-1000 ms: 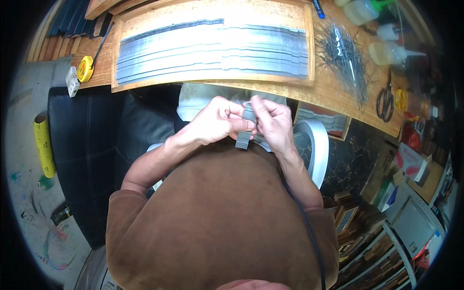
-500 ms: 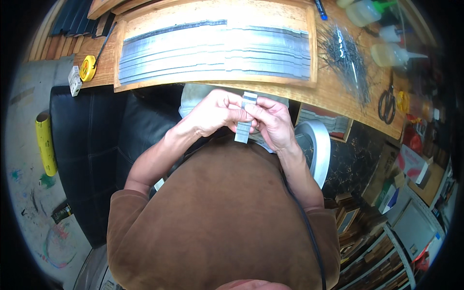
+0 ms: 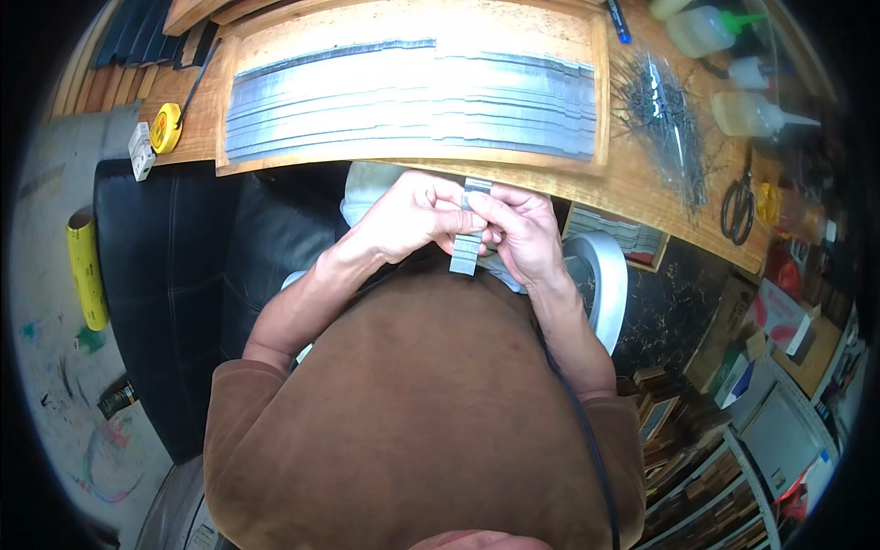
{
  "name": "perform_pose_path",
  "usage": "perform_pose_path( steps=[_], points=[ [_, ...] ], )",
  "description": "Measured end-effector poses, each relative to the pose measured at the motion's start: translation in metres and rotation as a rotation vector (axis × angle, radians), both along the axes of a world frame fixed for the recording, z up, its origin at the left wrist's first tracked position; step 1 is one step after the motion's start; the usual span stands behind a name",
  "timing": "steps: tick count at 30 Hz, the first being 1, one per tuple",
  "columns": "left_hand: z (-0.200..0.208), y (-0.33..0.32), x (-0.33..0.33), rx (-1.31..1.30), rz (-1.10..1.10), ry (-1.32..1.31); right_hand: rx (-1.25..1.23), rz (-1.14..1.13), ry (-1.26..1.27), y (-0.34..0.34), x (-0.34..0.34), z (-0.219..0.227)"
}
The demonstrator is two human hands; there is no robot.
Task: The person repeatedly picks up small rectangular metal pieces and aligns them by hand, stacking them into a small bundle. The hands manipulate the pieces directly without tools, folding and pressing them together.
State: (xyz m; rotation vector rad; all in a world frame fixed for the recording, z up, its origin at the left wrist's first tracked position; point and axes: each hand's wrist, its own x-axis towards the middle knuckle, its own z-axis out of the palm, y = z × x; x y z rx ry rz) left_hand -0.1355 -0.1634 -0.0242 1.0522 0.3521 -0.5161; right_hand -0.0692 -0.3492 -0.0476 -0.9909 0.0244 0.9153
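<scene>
Between both hands is a narrow grey strip (image 3: 464, 258) with lighter and darker bands across it, its lower end pointing toward my chest. My left hand (image 3: 412, 215) pinches it from the left, the thumb lying across its middle. From the right, my right hand (image 3: 524, 234) grips it with the thumb pressed near its upper part. Some fingers of both hands are hidden behind the strip. Just beyond the hands, on the table, lies a shallow wooden tray (image 3: 601, 101) filled with rows of thin grey pieces (image 3: 321, 115), brightly lit.
At the table's right lie a heap of thin dark wires (image 3: 662, 115), black-handled scissors (image 3: 737, 206), a blue marker (image 3: 620, 22) and squeeze bottles (image 3: 747, 114). A yellow tape measure (image 3: 167, 128) is at the left. A black padded seat (image 3: 151, 275) and a grey chair arm (image 3: 610, 284) flank me.
The view has shifted slightly, so the tray and tools sit a little differently in it. Both hands keep their grip on the strip, with hardly any movement.
</scene>
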Motion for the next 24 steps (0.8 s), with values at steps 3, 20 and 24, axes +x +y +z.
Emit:
perform_pose_path(
  steps=[3,20,24],
  points=[
    [0.029,-0.004,-0.006,0.125,-0.025,-0.006,-0.076,0.087,-0.028,-0.007,0.0,0.025],
    [0.051,-0.01,-0.047,0.086,0.062,0.039,-0.104,0.11,-0.221,-0.005,-0.022,0.054],
    [0.05,-0.01,-0.048,0.08,0.062,0.037,-0.093,0.103,-0.225,-0.005,-0.024,0.052]
  ],
)
